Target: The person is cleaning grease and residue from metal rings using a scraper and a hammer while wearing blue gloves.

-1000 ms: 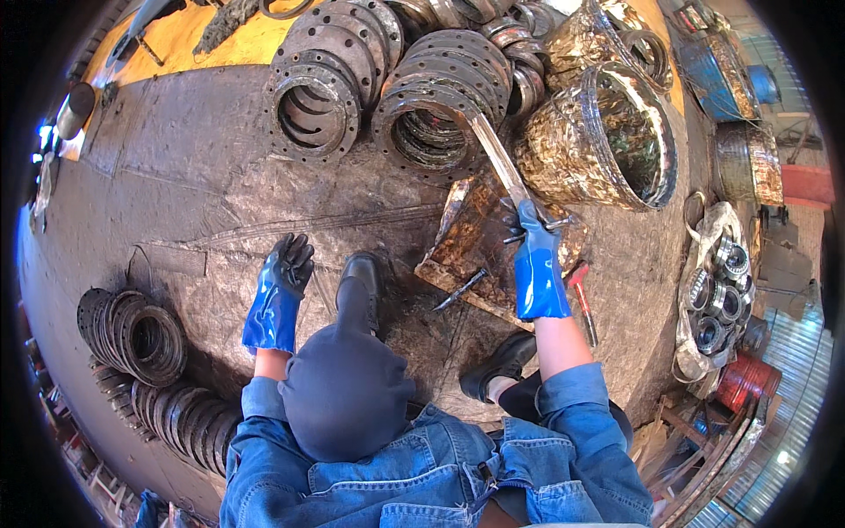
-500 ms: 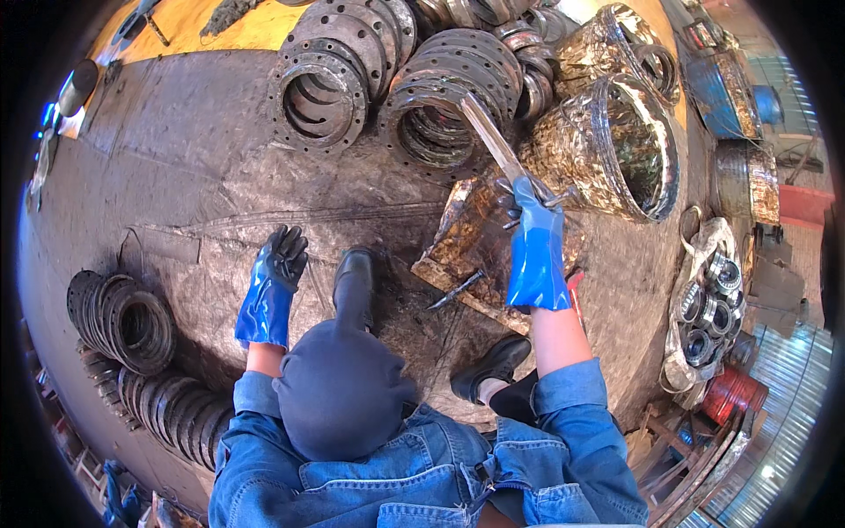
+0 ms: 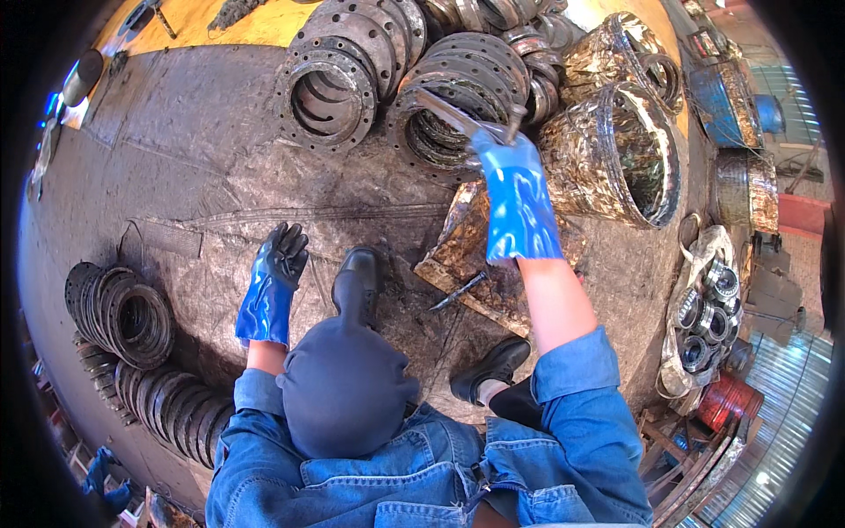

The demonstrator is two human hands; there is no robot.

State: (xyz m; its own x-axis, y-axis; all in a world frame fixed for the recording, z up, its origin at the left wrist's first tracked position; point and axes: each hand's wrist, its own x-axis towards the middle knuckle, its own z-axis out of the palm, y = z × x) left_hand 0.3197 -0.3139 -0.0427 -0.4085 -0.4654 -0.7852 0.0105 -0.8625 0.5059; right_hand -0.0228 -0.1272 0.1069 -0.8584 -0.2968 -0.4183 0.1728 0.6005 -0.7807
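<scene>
My right hand [image 3: 515,176], in a blue rubber glove, is closed around a long flat grey bar [image 3: 444,110]. A short round-headed metal piece [image 3: 516,121] sticks up at the same hand; whether it belongs to the bar cannot be seen. The bar's far end reaches over a stack of greasy ring flanges [image 3: 440,141]; contact is unclear. My left hand [image 3: 280,264], gloved alike, holds nothing, its fingers loosely stretched beside my black shoe [image 3: 357,273]. Between my feet, a dark metal rod [image 3: 459,291] lies by a greasy brown sheet [image 3: 453,251].
More ring flanges [image 3: 326,101] lean at the back; another row [image 3: 132,321] lies at left. A grease-smeared drum [image 3: 581,150] lies on its side beyond my right hand. At right, a pale sack [image 3: 673,374] bears several bearing-like rings [image 3: 717,326] near a red container [image 3: 731,398].
My right hand has moved forward and slightly left with the bar, which now tilts more sideways over the flanges. The left hand has hardly moved.
</scene>
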